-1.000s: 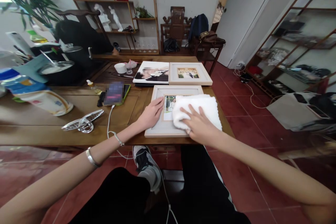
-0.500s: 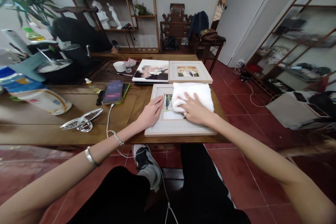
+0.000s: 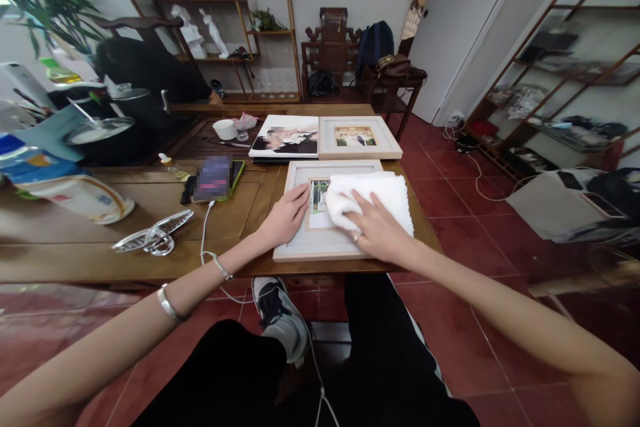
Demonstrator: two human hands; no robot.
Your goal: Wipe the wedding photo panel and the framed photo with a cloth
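Observation:
Near the front edge of the table lies a pale wooden picture frame point(image 3: 295, 240) with a photo in its middle. My left hand point(image 3: 286, 215) rests flat on the frame's left side, fingers stretched out and holding nothing. Under my right hand point(image 3: 377, 227) is a folded white towel point(image 3: 395, 193), pressed onto the frame's right half. The fingers of that hand are spread over the towel and grip it against the frame. Towel and hand hide the right part of the photo.
Behind lie a second framed photo point(image 3: 385, 140) and a photo panel point(image 3: 280, 147). To the left are a charging phone point(image 3: 217, 179) with a white cable, a small dropper bottle point(image 3: 173, 168), a clear hair claw point(image 3: 155, 233) and a blue-white pouch point(image 3: 65, 187). The table's right edge is close.
My right hand has slid the towel toward me and slightly right across the frame. My left hand stays on the frame's left side.

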